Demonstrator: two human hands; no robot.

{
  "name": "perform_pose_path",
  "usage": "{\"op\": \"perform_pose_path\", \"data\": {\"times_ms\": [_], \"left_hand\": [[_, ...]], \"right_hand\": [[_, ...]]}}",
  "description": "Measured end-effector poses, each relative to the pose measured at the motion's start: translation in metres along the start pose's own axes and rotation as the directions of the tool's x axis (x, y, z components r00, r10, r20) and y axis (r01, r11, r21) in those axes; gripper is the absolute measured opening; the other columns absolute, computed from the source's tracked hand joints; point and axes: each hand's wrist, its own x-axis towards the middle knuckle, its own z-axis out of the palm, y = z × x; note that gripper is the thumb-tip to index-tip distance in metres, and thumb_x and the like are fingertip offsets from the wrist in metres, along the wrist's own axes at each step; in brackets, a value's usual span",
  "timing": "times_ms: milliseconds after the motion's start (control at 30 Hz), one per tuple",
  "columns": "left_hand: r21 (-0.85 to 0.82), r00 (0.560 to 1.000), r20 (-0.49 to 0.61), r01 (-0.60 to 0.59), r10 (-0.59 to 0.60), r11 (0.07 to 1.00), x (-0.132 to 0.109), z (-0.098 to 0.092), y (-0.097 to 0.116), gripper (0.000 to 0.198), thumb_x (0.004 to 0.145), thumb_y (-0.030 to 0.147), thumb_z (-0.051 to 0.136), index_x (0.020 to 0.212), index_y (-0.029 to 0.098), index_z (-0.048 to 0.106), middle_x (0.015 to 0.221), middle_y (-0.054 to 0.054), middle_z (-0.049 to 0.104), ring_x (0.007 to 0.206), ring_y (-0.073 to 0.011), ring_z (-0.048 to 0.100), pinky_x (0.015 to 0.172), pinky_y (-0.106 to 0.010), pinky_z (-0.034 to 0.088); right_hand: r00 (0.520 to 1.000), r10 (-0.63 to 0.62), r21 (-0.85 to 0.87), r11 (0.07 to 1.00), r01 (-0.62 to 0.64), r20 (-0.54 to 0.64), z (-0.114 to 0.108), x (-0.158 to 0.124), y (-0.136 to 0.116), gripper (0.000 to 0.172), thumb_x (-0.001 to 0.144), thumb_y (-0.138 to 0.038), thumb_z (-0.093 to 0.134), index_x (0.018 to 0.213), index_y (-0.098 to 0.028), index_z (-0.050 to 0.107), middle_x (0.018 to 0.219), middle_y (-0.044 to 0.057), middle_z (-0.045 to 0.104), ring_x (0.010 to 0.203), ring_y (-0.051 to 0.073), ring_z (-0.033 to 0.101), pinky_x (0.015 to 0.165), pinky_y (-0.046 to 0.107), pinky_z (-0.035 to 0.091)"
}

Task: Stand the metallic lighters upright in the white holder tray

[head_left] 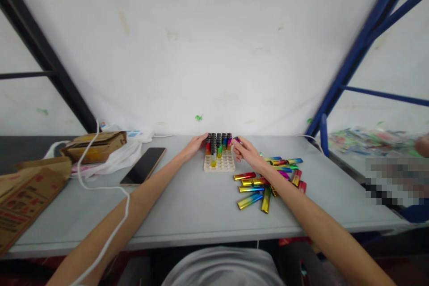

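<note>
A white tray [219, 170] with rows of round holes stands near the wall, and several shiny lighter-like tubes [219, 149] with black tops stand upright in it, mostly toward the back and left. My left hand [196, 146] lies against the left side of these tubes, fingers stretched out and their tips partly hidden. At the tray's right back corner, my right hand [244, 150] is closed on a small dark purple tube [236, 139]. Beside the tray on the right, a loose pile of shiny coloured tubes [253, 182] lies flat, partly under my right forearm.
A phone [144, 166] lies left of my left forearm. Cardboard boxes [100, 146] and white plastic bags sit farther left. A white cable [125, 205] hangs across my left forearm. Blue frame bars [348, 44] rise at the right, with another person's hand [422, 145] beyond.
</note>
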Motion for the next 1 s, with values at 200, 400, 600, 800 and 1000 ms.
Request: {"op": "perform_pose_path", "data": {"times_ms": [200,400,600,800,1000], "left_hand": [[-0.036,0.999,0.009,0.031,-0.031,0.999,0.001,-0.001,0.0,0.048,0.08,0.059,0.072,0.101,0.016,0.078,0.115,-0.01,0.076,0.121,-0.0311,0.062,0.107,-0.04,0.044],[-0.05,0.999,0.021,0.05,-0.049,0.997,0.004,-0.005,-0.003,0.046,0.082,0.057,0.071,0.101,0.016,0.076,0.114,-0.011,0.076,0.119,-0.0297,0.063,0.108,-0.039,0.043],[-0.044,0.998,0.048,0.03,-0.028,0.999,0.005,-0.01,-0.005,0.048,0.087,0.059,0.064,0.104,0.016,0.074,0.117,-0.011,0.075,0.115,-0.028,0.065,0.105,-0.038,0.045],[-0.05,0.998,0.053,0.038,-0.035,0.998,0.006,-0.01,-0.006,0.046,0.086,0.058,0.063,0.103,0.017,0.074,0.116,-0.01,0.075,0.116,-0.0286,0.065,0.104,-0.038,0.046],[-0.096,0.999,-0.003,0.039,-0.039,0.995,0.005,-0.01,-0.006,0.043,0.088,0.054,0.061,0.099,0.015,0.075,0.114,-0.013,0.076,0.113,-0.0295,0.066,0.103,-0.039,0.047]], "right_hand": [[0.99,0.135,0.117,0.985,-0.129,-0.037,0.003,0.005,0.006,0.06,0.085,-0.082,0.046,0.074,-0.023,0.045,0.06,-0.006,0.031,0.048,0.008,0.021,0.042,0.022,0.02],[0.939,0.323,0.158,0.94,-0.303,-0.12,0.004,0.008,0.007,0.051,0.092,-0.064,0.041,0.063,-0.023,0.032,0.051,-0.008,0.02,0.043,0.007,0.011,0.041,0.022,0.009],[0.93,0.324,0.101,0.945,-0.311,-0.176,0.009,0.004,0.008,0.038,0.089,-0.048,0.04,0.062,-0.024,0.031,0.05,-0.008,0.019,0.043,0.008,0.01,0.04,0.023,0.009],[0.952,0.283,0.129,0.955,-0.267,-0.118,0.008,0.004,0.011,0.045,0.088,-0.06,0.046,0.063,-0.023,0.039,0.052,-0.008,0.021,0.044,0.008,0.013,0.042,0.023,0.011],[0.993,0.069,0.071,0.996,-0.062,-0.094,-0.001,0.007,0.012,0.05,0.085,-0.07,0.053,0.094,-0.022,0.062,0.067,-0.003,0.047,0.054,0.012,0.039,0.048,0.024,0.034]]}}
